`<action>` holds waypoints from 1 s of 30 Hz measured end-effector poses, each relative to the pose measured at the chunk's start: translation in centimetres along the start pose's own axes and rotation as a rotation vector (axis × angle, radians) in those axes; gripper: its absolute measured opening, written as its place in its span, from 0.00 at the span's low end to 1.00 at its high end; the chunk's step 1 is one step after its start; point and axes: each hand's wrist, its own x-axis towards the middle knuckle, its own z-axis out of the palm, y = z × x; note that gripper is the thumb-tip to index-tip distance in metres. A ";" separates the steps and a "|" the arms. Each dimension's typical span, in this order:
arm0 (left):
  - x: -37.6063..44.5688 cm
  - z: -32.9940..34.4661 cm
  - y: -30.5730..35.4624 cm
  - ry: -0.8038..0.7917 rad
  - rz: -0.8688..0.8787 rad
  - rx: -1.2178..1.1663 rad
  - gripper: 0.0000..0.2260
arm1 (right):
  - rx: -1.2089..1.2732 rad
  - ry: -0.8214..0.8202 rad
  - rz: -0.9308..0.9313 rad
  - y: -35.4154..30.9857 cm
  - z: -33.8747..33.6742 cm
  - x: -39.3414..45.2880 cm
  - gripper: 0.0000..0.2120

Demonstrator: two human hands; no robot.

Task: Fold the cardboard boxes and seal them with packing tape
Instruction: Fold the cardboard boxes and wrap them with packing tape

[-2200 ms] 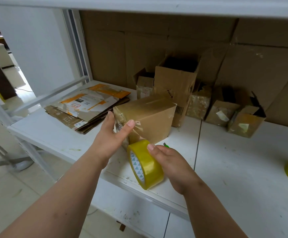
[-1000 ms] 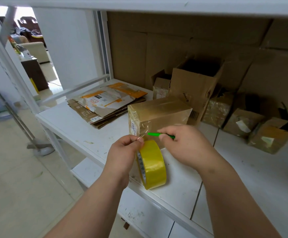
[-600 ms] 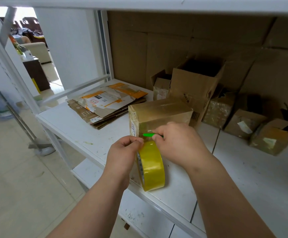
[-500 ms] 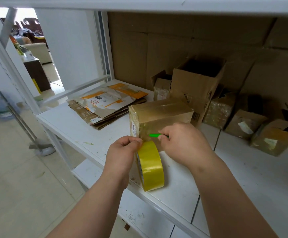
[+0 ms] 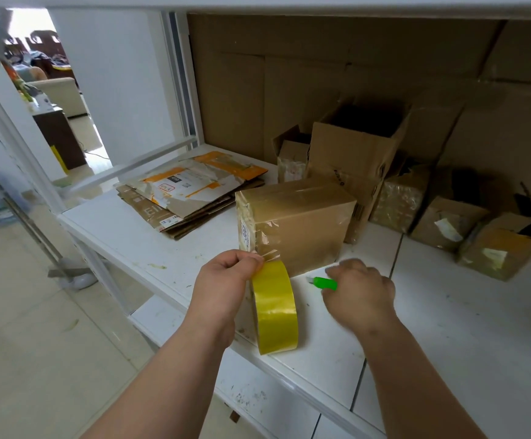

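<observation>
— Both hands busy? Where's the round yellow packing-tape roll (image 5: 275, 308)?
— Left hand (image 5: 223, 285) pinches its top. Right hand (image 5: 360, 296) grips a green plastic cutter (image 5: 326, 283).
— And the tape-wrapped brown cardboard box (image 5: 295, 223)?
— On the white shelf (image 5: 463, 327), twelve o'clock of the roll.

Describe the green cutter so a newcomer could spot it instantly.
On the white shelf, find the taped brown cardboard box near the front edge. Just below its lower right corner, the right hand holds a small bright green plastic cutter. Nothing else there is green; the neighbouring tape roll is yellow.

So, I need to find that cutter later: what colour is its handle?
Bright green cutter, held in the right hand; head view.
</observation>
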 end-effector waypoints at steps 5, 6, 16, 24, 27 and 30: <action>0.1 0.0 0.0 0.005 0.005 0.007 0.06 | 1.108 -0.071 -0.028 -4.3 -2.7 -1.0 0.05; 0.1 0.0 0.1 0.001 0.005 0.006 0.05 | 1.193 -0.153 -0.035 -5.3 -2.8 -1.2 0.06; 0.6 -0.7 -0.6 0.090 0.016 0.065 0.20 | 1.419 -0.261 0.164 -7.9 -2.1 -1.1 0.06; 3.5 -0.1 2.6 0.042 0.791 0.803 0.22 | 1.416 -0.215 0.138 -8.1 -2.2 -1.7 0.10; 4.5 0.2 3.1 0.040 0.840 0.971 0.18 | 1.422 -0.197 0.123 -7.6 -2.2 -1.8 0.11; 5.1 -0.2 3.0 0.055 0.895 1.019 0.19 | 1.478 -0.161 0.137 -6.7 -2.2 -1.9 0.12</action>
